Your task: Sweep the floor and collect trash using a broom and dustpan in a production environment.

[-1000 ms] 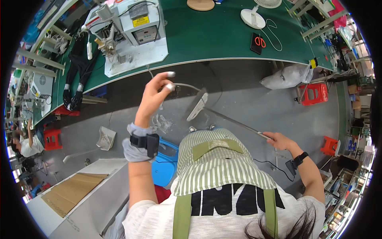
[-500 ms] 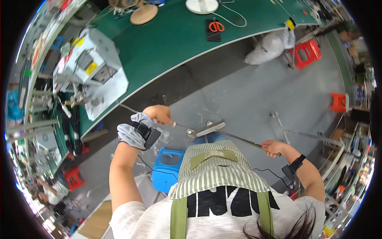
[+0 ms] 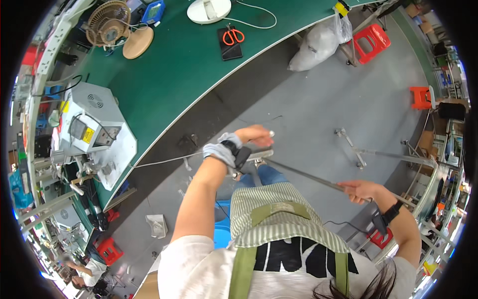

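Right grip point(image 3: 359, 191) is wrapped around a long thin stick point(image 3: 304, 174), close to its top end. The stick slants down and to the left. Near the person's shoes point(image 3: 260, 162) it meets a flat pale head point(image 3: 267, 154), and the left grip point(image 3: 256, 134) and wrist hide some of that part. It looks like a broom or a mop, but I cannot tell which. I cannot tell if the head touches the grey floor point(image 3: 318, 109).

The left grip is right by the head in the view, with its fingers a bit bent. A pale cord point(image 3: 167, 162) runs from the white machine point(image 3: 94, 127) on the green table point(image 3: 169, 65) toward the left wrist, where it drops out of sight. I cannot tell if the left grip has the cord or nothing at all.

The stick looks hard and straight, so it should not bend much. It is thin, so I guess it is light, and it does not look easy to break. Its side looks smooth, so it may slip or spin in damp fingers. The head is far from the right grip, so that end may swing. A good hold is near the top, with a second one lower down to stop wobbles.
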`<move>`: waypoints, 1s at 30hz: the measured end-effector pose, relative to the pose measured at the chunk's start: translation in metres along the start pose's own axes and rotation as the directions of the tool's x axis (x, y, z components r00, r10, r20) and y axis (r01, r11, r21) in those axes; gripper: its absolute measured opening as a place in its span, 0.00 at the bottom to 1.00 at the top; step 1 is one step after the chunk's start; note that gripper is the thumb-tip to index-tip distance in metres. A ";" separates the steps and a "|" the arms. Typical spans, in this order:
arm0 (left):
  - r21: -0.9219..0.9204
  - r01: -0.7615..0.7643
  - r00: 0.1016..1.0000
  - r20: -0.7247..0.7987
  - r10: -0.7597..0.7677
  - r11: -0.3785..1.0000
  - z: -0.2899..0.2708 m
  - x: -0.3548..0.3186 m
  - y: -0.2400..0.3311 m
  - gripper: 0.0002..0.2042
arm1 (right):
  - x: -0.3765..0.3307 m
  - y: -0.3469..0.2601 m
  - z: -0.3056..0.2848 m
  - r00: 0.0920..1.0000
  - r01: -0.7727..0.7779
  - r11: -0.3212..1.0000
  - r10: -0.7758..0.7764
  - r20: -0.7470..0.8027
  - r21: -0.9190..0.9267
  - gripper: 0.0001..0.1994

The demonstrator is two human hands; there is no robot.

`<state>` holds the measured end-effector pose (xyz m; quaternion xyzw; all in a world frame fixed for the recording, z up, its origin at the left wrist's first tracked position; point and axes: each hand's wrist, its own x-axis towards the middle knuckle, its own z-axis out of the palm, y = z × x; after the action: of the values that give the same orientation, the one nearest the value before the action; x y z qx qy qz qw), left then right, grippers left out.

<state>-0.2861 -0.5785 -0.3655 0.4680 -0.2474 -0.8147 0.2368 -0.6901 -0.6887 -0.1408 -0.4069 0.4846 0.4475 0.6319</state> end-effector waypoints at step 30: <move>0.161 -0.945 0.232 -0.279 0.932 0.284 0.101 -0.277 0.198 0.17 | 0.519 -0.105 0.041 0.352 0.541 0.831 -0.365 -0.862 -0.131 0.26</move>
<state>-0.2199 -0.5412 -0.0187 0.3464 -0.4186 -0.4268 0.7230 -0.5122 -0.5894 -0.6310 -0.6334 0.6371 -0.0545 0.4359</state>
